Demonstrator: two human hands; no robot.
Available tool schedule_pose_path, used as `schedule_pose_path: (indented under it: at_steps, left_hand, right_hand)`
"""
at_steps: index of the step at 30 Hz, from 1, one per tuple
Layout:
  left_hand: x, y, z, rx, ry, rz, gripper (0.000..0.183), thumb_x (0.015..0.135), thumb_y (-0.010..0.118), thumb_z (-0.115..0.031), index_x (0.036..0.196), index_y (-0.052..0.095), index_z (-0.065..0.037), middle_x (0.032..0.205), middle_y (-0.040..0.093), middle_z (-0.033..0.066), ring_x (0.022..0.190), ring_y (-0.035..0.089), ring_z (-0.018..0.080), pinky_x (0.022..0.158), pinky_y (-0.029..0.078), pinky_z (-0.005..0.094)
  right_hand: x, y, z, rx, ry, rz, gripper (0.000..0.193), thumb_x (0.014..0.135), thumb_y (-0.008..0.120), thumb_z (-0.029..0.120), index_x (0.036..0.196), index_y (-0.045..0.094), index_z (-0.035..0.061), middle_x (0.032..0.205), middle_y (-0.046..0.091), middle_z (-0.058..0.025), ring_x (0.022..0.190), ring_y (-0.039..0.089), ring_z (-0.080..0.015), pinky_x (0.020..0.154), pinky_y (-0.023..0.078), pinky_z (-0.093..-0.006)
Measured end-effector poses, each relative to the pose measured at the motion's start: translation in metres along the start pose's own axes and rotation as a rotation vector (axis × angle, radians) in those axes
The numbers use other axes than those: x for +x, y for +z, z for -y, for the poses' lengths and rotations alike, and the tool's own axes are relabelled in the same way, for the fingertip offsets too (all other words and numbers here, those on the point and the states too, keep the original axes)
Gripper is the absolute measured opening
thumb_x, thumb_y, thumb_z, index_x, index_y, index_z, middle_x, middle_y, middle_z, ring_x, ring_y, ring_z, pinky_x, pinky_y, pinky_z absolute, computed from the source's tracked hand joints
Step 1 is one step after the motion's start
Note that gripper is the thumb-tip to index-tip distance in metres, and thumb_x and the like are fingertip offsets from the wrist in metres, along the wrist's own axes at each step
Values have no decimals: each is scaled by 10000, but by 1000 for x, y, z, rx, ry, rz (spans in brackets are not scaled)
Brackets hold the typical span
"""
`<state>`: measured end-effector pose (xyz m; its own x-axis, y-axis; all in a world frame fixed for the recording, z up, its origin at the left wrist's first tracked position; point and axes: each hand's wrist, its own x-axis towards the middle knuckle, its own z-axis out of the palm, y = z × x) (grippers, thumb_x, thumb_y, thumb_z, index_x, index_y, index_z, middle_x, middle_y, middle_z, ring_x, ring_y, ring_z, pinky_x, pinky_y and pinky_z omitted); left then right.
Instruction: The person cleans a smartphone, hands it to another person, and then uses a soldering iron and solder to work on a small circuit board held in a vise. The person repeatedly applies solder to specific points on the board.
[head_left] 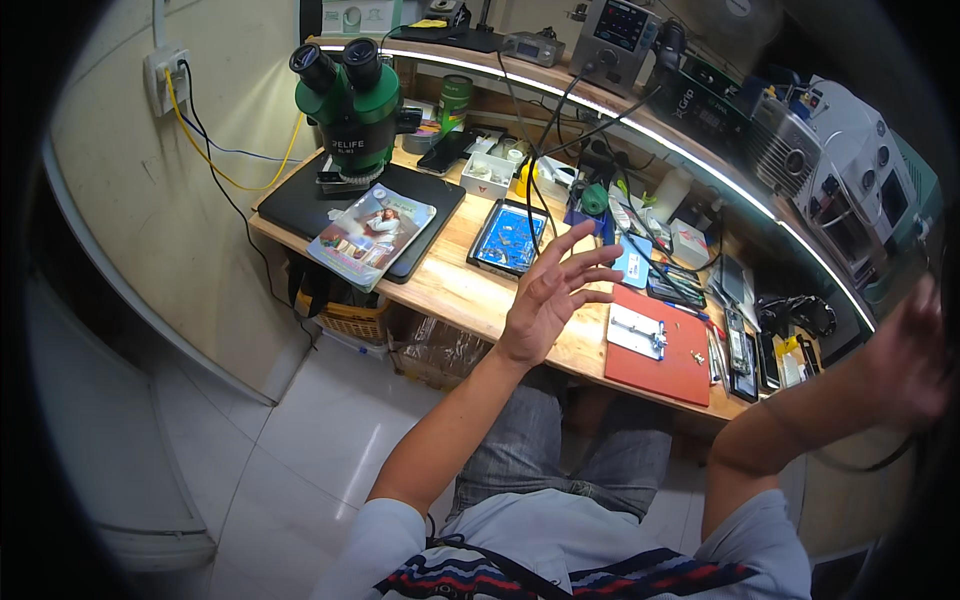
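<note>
My left hand [545, 300] is raised over the front of the wooden bench, its fingers spread and nothing in them. Below and to its right lies a red-orange mat [640, 372] bearing a white metal clamp fixture [637, 331] and small metal bits [699, 357]. Just beyond the hand sits a shallow tray with a blue base [508, 238] and small parts on it. Far to the right, my right hand [908, 350] is lifted near the picture's rim. Motion smears its fingers, so whether it holds anything is unclear. A dark cable [875, 463] curves below its wrist.
A green microscope [355, 110] stands at the left on a black base, with a booklet [372, 236] in front. Cables [535, 140] hang over the bench middle. Phones [740, 345] and tools crowd the right side. Bench equipment [612, 45] lines the lit shelf.
</note>
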<state>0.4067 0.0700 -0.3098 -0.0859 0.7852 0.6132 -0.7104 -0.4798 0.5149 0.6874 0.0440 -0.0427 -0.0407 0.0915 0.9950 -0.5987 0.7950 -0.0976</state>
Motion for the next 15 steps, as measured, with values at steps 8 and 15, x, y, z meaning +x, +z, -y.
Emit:
schedule_pose_path:
  at_steps: [8,15]
  left_hand:
    - [-46,66,9,851,22,-59,637,919,721,-264,1481,494,-71,1452,561,167,1313,558,286,1083,427,401]
    - [-91,63,59,1806,206,226,302,913,734,-391,923,758,-91,1090,675,122,1014,606,291,1029,397,502]
  right_hand:
    - [-224,-36,47,-129,276,-668,374,1118,359,392,1175,529,64,822,542,-98,707,526,-161,603,471,-266]
    - [-288,-8,12,160,660,-557,397,1109,383,400,991,520,46,636,517,-113,491,514,-182,417,451,-308]
